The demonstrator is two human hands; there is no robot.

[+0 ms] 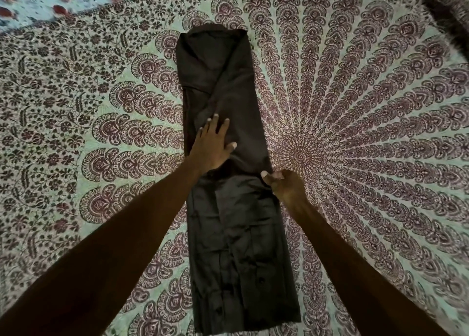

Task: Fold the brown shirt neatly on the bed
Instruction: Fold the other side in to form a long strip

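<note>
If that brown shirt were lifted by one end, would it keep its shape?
Probably not: the shirt lies creased and limp in a long strip, so it would likely droop and unfold. It looks thin, so probably light. Pushed by the flat left hand, it may bunch rather than slide.

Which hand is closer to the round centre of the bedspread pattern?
Right. The right hand grips the shirt just beside the centre; the left hand lies flat on the shirt, farther off.
</note>
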